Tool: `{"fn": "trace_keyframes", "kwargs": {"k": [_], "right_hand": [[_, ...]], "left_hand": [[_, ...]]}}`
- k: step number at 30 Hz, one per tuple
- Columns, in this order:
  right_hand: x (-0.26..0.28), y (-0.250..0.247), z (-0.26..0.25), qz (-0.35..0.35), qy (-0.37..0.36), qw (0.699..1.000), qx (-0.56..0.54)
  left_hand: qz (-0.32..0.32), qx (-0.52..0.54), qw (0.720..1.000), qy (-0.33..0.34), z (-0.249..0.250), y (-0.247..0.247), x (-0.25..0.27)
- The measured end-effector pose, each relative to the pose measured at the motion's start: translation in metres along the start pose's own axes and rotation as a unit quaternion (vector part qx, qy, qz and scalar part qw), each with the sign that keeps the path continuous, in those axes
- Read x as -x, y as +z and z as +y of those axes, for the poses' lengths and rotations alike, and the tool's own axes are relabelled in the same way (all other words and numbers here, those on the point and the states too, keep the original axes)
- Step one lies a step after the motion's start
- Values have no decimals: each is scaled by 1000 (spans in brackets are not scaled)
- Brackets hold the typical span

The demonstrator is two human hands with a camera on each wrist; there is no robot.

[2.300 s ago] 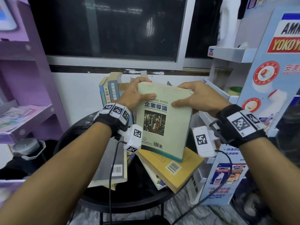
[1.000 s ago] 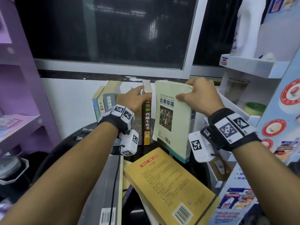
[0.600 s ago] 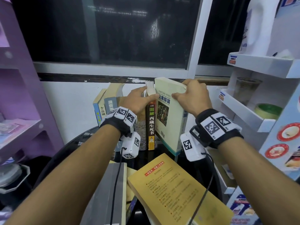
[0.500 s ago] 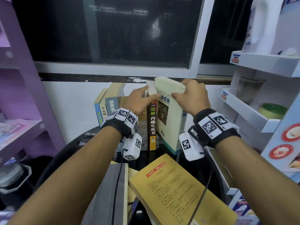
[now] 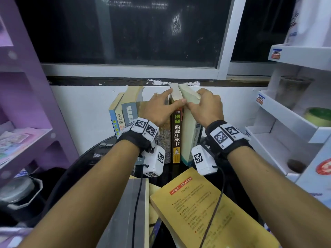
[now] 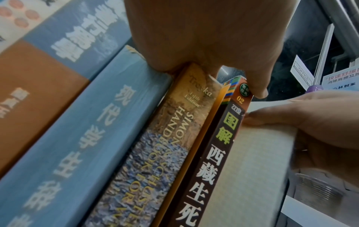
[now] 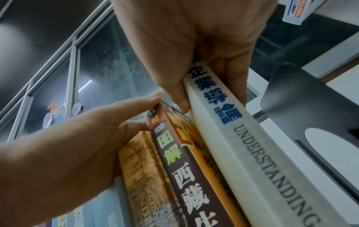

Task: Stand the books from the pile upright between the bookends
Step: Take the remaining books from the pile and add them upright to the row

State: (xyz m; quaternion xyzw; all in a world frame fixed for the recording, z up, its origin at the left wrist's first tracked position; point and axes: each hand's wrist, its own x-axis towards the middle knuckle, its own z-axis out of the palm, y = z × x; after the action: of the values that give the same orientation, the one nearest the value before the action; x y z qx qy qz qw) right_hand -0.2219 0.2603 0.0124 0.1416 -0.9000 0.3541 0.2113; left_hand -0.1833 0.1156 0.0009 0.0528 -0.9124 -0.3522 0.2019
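Observation:
A row of books stands upright at the back of the round black table (image 5: pixel 86 161). At its right end is the cream book (image 5: pixel 188 140), spine toward me, and my right hand (image 5: pixel 204 106) grips its top edge. It stands tight against the brown-spined book (image 5: pixel 177 133), whose top my left hand (image 5: pixel 161 108) pinches between thumb and fingers. In the right wrist view, a dark grey bookend (image 7: pixel 310 99) rises just right of the cream book (image 7: pixel 252 153). A yellow book (image 5: pixel 206 212) and a grey book (image 5: pixel 129 212) lie flat in the pile near me.
A purple shelf unit (image 5: pixel 26 104) stands at the left and a white display rack (image 5: pixel 286 122) crowds the right. A white wall and a dark window lie right behind the books. A black lidded object (image 5: pixel 18 194) sits low at the left.
The cream book has swung from a tilt with its cover showing to upright against the brown-spined book. My left hand stayed on that book's top.

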Motion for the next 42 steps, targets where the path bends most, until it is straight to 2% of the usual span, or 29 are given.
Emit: {"fn": "trace_keyframes", "kwargs": {"k": [13,18,22,25,33,42], "right_hand": [[-6,20,9,-13,-29,999,38],[-7,9,9,-95,-29,995,-3],[0,-8,16,-202,-71,977,-11],[3,-13,22,-240,-86,967,-14],[9,1,24,-220,-104,968,-59],[4,10,23,-194,-111,973,-61]], "left_hand": [[13,20,1000,16,-6,3,-4],[12,30,999,26,-10,4,-7],[5,30,999,29,-12,5,-8],[0,30,999,27,-13,5,-8],[-4,40,999,24,-13,6,-8],[-13,89,996,23,-16,7,-8]]}}
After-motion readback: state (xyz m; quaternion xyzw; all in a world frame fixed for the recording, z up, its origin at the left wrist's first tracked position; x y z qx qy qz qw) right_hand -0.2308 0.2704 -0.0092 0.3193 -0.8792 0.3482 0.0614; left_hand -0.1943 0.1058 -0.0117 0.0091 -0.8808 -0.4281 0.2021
